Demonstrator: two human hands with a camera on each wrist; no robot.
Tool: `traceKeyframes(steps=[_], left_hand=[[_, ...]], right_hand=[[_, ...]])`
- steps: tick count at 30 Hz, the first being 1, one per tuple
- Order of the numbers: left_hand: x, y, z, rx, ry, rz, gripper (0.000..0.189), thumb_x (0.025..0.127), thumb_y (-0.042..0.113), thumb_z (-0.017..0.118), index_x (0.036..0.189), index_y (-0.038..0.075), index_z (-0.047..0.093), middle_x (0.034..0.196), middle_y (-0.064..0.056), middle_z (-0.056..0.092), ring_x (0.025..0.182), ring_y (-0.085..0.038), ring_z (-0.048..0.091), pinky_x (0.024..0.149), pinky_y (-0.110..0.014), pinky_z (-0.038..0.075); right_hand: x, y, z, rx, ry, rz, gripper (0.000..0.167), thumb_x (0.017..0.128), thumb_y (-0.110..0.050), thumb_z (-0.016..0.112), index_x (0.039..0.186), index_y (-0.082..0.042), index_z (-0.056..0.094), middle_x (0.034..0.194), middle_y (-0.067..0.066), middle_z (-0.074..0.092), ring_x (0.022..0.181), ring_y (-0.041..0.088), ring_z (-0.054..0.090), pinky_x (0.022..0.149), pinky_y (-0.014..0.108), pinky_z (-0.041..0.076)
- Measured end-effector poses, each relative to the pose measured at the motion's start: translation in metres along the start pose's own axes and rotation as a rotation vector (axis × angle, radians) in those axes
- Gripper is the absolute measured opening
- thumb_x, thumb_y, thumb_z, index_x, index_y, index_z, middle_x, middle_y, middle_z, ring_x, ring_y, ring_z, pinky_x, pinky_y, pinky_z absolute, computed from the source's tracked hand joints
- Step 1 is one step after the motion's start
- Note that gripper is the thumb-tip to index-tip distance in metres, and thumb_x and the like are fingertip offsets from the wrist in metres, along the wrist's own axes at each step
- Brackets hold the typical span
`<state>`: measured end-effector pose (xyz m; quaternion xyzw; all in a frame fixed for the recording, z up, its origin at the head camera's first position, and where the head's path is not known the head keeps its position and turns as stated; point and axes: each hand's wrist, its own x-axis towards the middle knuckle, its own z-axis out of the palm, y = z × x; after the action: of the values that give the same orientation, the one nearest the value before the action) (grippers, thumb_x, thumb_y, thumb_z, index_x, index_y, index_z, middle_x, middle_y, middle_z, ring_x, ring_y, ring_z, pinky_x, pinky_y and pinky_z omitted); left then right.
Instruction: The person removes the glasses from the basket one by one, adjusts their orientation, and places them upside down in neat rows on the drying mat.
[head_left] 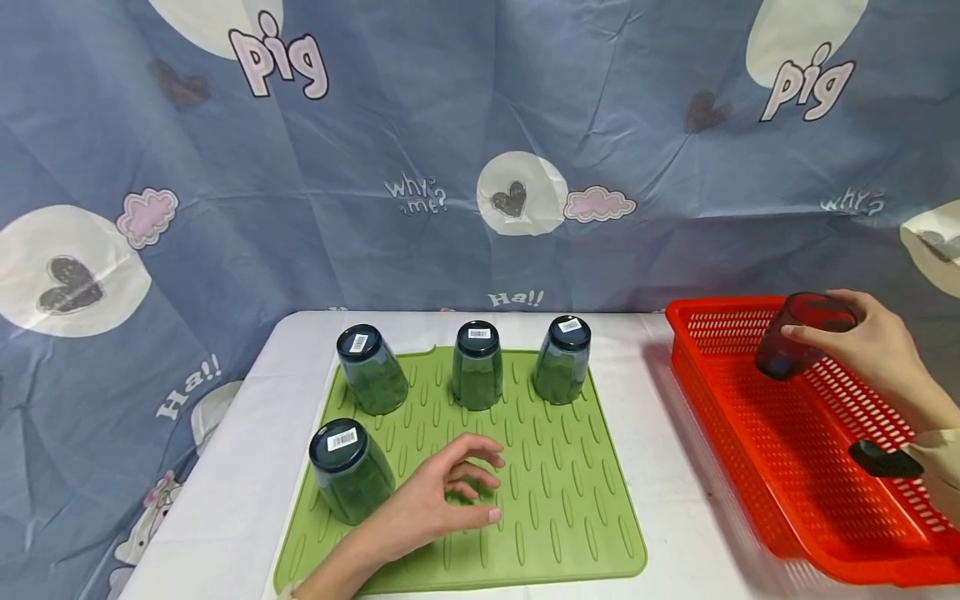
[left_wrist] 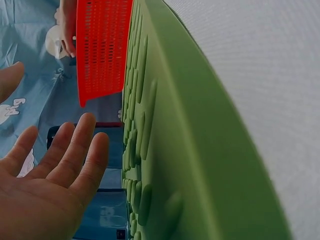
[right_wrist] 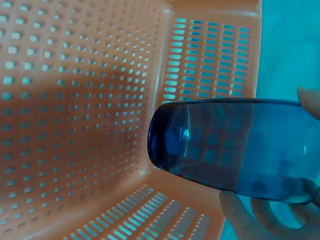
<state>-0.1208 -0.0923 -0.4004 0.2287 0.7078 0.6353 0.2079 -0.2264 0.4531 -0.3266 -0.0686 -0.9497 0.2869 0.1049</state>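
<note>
My right hand [head_left: 873, 342] grips a dark blue glass [head_left: 780, 354] near its rim, over the far end of the red basket [head_left: 738, 483]. In the right wrist view the glass [right_wrist: 215, 150] has its thick base toward the basket floor, with thumb and fingers on opposite sides. My left hand [head_left: 435, 500] hovers above the green mat [head_left: 555, 508], fingers loosely bent and nothing between them. Beside it, a glass [head_left: 352, 483] stands upside down at the mat's left. Three more upside-down glasses line the back: left [head_left: 375, 375], middle [head_left: 477, 371] and right [head_left: 562, 367].
A white cloth [head_left: 645, 417] covers the table, with the mat on it and the basket at the right. Behind hangs a blue printed curtain [head_left: 420, 150]. A black strap piece [head_left: 885, 460] shows at the right wrist.
</note>
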Motion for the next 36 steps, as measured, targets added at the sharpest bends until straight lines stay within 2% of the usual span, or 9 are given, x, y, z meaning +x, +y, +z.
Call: traceKeyframes(steps=[7, 9, 11, 13, 16, 18, 22, 29, 36], left_hand=[[0.0, 0.0, 0.001, -0.001, 0.005, -0.006, 0.055, 0.086, 0.01, 0.076, 0.133, 0.022, 0.052, 0.135, -0.013, 0.05, 0.115, -0.033, 0.057, 0.094, -0.044, 0.05], [0.0, 0.0, 0.001, 0.0, 0.004, -0.008, 0.054, 0.086, 0.011, 0.076, 0.133, 0.024, 0.052, 0.136, -0.012, 0.049, 0.115, -0.033, 0.057, 0.094, -0.045, 0.049], [0.001, 0.0, 0.001, -0.003, 0.004, -0.011, 0.054, 0.086, 0.011, 0.076, 0.132, 0.024, 0.052, 0.137, -0.012, 0.049, 0.116, -0.033, 0.057, 0.094, -0.045, 0.049], [0.001, 0.0, 0.001, -0.001, 0.007, -0.013, 0.054, 0.085, 0.011, 0.077, 0.132, 0.025, 0.052, 0.137, -0.012, 0.049, 0.116, -0.033, 0.057, 0.094, -0.045, 0.049], [0.0, 0.001, 0.001, 0.003, 0.009, -0.017, 0.054, 0.085, 0.011, 0.077, 0.131, 0.026, 0.052, 0.137, -0.012, 0.049, 0.116, -0.032, 0.057, 0.094, -0.044, 0.049], [0.0, 0.001, 0.001, 0.007, 0.009, -0.018, 0.053, 0.085, 0.012, 0.077, 0.131, 0.026, 0.052, 0.137, -0.011, 0.049, 0.116, -0.031, 0.057, 0.094, -0.045, 0.049], [-0.001, 0.001, 0.001, 0.01, 0.003, -0.02, 0.053, 0.086, 0.012, 0.076, 0.131, 0.026, 0.052, 0.137, -0.011, 0.049, 0.116, -0.032, 0.057, 0.094, -0.045, 0.049], [-0.001, 0.001, 0.002, 0.011, -0.001, -0.019, 0.052, 0.086, 0.013, 0.076, 0.131, 0.026, 0.053, 0.137, -0.012, 0.049, 0.116, -0.033, 0.057, 0.093, -0.044, 0.05], [-0.001, 0.004, 0.002, 0.014, 0.0, -0.016, 0.051, 0.087, 0.014, 0.075, 0.132, 0.019, 0.052, 0.136, -0.013, 0.049, 0.115, -0.032, 0.057, 0.094, -0.046, 0.049]], right_hand=[[-0.005, -0.008, -0.002, 0.022, 0.002, 0.012, 0.099, 0.086, -0.048, 0.073, 0.153, 0.003, 0.021, 0.135, 0.038, 0.04, 0.112, 0.051, 0.042, 0.071, 0.046, 0.042], [-0.007, -0.01, -0.002, 0.022, 0.006, 0.016, 0.098, 0.087, -0.048, 0.072, 0.153, 0.003, 0.021, 0.136, 0.038, 0.04, 0.112, 0.051, 0.042, 0.07, 0.043, 0.042], [-0.008, -0.011, -0.002, 0.018, 0.014, 0.014, 0.097, 0.086, -0.048, 0.072, 0.153, 0.003, 0.022, 0.134, 0.036, 0.043, 0.106, 0.043, 0.047, 0.067, 0.033, 0.04], [-0.009, -0.013, -0.003, 0.024, 0.021, 0.012, 0.097, 0.086, -0.048, 0.073, 0.153, 0.002, 0.024, 0.131, 0.035, 0.046, 0.097, 0.025, 0.053, 0.064, 0.025, 0.038], [-0.011, -0.016, -0.004, 0.04, 0.033, 0.008, 0.096, 0.086, -0.046, 0.074, 0.153, 0.001, 0.025, 0.128, 0.033, 0.049, 0.083, -0.001, 0.047, 0.059, 0.015, 0.037], [-0.013, -0.017, -0.005, 0.061, 0.036, 0.01, 0.096, 0.086, -0.045, 0.074, 0.153, 0.001, 0.025, 0.128, 0.032, 0.05, 0.077, -0.011, 0.042, 0.057, 0.011, 0.038], [-0.017, -0.02, -0.005, 0.099, 0.049, 0.01, 0.093, 0.086, -0.042, 0.076, 0.152, 0.0, 0.027, 0.125, 0.025, 0.051, 0.075, -0.014, 0.044, 0.057, 0.008, 0.04], [-0.029, -0.026, -0.009, 0.187, 0.077, 0.017, 0.084, 0.086, -0.036, 0.077, 0.152, -0.009, 0.033, 0.108, -0.009, 0.051, 0.079, -0.012, 0.051, 0.061, 0.007, 0.044], [-0.04, -0.037, -0.012, 0.177, 0.084, 0.009, 0.083, 0.086, -0.036, 0.076, 0.154, -0.015, 0.032, 0.114, -0.005, 0.049, 0.081, -0.012, 0.05, 0.061, 0.005, 0.043]])
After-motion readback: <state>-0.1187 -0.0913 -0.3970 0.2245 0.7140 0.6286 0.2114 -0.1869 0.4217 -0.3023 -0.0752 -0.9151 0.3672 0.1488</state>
